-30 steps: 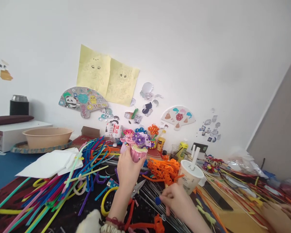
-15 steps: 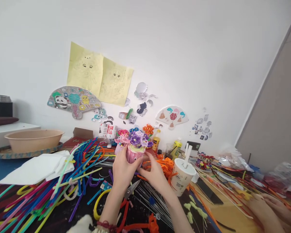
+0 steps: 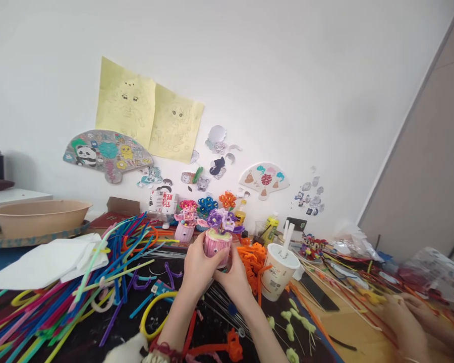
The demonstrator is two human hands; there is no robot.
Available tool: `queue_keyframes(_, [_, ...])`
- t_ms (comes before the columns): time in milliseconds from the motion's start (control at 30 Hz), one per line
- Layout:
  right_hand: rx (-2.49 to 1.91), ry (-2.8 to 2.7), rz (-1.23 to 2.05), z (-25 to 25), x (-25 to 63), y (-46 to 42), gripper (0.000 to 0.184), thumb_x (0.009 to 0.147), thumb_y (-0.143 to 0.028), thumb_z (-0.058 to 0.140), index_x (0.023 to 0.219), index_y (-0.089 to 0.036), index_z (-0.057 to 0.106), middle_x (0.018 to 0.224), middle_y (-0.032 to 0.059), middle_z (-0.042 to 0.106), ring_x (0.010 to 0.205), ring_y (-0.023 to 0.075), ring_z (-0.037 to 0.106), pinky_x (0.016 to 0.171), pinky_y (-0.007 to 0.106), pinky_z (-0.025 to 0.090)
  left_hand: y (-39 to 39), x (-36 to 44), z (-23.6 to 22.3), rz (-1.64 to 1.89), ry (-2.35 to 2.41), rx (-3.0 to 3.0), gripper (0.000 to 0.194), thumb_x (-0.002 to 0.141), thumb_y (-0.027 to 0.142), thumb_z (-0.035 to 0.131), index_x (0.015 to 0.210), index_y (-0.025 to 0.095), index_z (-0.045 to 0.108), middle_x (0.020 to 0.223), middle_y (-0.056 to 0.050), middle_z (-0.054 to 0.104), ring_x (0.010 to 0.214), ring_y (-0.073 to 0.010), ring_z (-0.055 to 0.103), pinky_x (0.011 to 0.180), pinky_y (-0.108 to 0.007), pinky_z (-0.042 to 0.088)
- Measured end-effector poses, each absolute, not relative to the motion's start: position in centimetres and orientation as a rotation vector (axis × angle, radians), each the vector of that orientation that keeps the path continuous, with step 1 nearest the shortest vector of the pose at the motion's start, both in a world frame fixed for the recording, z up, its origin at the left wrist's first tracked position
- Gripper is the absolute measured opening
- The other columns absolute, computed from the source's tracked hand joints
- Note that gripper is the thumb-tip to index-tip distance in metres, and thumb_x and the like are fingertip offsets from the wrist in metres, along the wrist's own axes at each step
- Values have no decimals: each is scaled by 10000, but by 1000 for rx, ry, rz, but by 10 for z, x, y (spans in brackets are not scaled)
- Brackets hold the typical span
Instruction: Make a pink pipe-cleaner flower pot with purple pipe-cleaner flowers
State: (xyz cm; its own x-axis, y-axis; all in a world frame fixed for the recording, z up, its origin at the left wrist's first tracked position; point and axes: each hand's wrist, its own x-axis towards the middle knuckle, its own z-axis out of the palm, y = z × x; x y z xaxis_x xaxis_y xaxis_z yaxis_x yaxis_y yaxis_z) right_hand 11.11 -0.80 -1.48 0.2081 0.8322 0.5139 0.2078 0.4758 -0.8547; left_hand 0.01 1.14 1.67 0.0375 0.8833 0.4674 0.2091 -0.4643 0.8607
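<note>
1. Pink and ridged, the pot (image 3: 216,247) is held upright between both hands, above the dark part of the surface (image 3: 136,315); purple and lilac fuzzy flowers (image 3: 221,220) rise from its pale green top.
2. The left hand (image 3: 195,264) has its fingers closed around the pot's left side, with the thumb across the lower front.
3. The right hand (image 3: 235,276) has its fingers closed against the pot's right side and low front; the fingertips behind are hidden.
4. Just behind stand a second pink pot (image 3: 184,232), blue flowers (image 3: 207,205) and orange flowers (image 3: 227,200).
5. Orange fuzzy pieces (image 3: 250,259) lie to the right, beside a white-lidded paper cup (image 3: 279,275) with two straws.
6. To the left spreads a heap of coloured fuzzy stems (image 3: 87,287), white sheets (image 3: 38,264) beside it and a tan bowl (image 3: 41,218) beyond.
7. Nearer the forearms are a yellow loop (image 3: 147,320) and pale green pieces (image 3: 297,320).
8. At far right, another person's hands (image 3: 406,317) are near a yellow item (image 3: 374,296).
</note>
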Motion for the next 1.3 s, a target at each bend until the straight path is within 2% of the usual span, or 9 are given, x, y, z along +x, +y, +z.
queue_keyframes(167, [-878, -1204, 716, -13, 108, -10, 838, 591, -223, 770, 1317, -207, 352, 1245, 116, 571, 1100, 267, 576, 959, 412, 439, 11, 0, 19, 1484, 845, 1546, 677, 589, 397, 737, 1190, 156, 539, 1138, -122, 625, 1078, -270, 555, 920, -368, 431])
queue_keyframes(300, [-793, -1079, 802, -8, 109, -14, 932, 616, -260, 774, 1363, -222, 218, 1246, 125, 568, 1118, 250, 567, 976, 417, 428, 7, -2, 29, 1454, 691, 1408, 581, 671, 418, 673, 1171, 147, 554, 1182, -117, 609, 1114, -253, 543, 957, -366, 427])
queue_keyframes(400, [-775, -1049, 804, -4, 112, -15, 875, 619, -273, 773, 1332, -207, 271, 1239, 129, 574, 1129, 252, 558, 981, 416, 424, 4, -4, 34, 1452, 639, 1330, 507, 728, 438, 610, 1125, 125, 581, 1186, -130, 608, 1125, -259, 542, 964, -379, 434])
queue_keyframes(567, [-757, -1036, 763, -3, 113, -14, 828, 620, -292, 770, 1305, -196, 315, 1214, 126, 590, 1106, 252, 571, 966, 406, 440, 5, -6, 33, 1437, 593, 1310, 483, 700, 441, 636, 1073, 136, 611, 1150, -117, 632, 1102, -259, 564, 952, -367, 456])
queue_keyframes(933, [-784, -1036, 653, 3, 113, -19, 779, 650, -310, 752, 1294, -191, 329, 1183, 143, 597, 1081, 267, 583, 945, 448, 450, 1, -9, 34, 1341, 550, 1411, 516, 699, 374, 662, 1150, 145, 560, 1194, -130, 602, 1080, -240, 572, 910, -353, 470])
queue_keyframes(1100, [-775, -1047, 614, 3, 113, -18, 741, 645, -302, 755, 1255, -204, 345, 1158, 134, 607, 1068, 258, 590, 940, 433, 446, 4, -7, 32, 1354, 540, 1407, 504, 697, 360, 661, 1141, 145, 554, 1149, -123, 627, 1060, -230, 583, 928, -353, 457])
queue_keyframes(1300, [-752, -1030, 616, 4, 114, -18, 729, 610, -279, 772, 1212, -228, 365, 1153, 120, 600, 1075, 252, 584, 918, 408, 461, 4, -6, 30, 1386, 608, 1454, 475, 705, 379, 644, 1109, 145, 556, 1055, -108, 652, 958, -216, 616, 846, -339, 491])
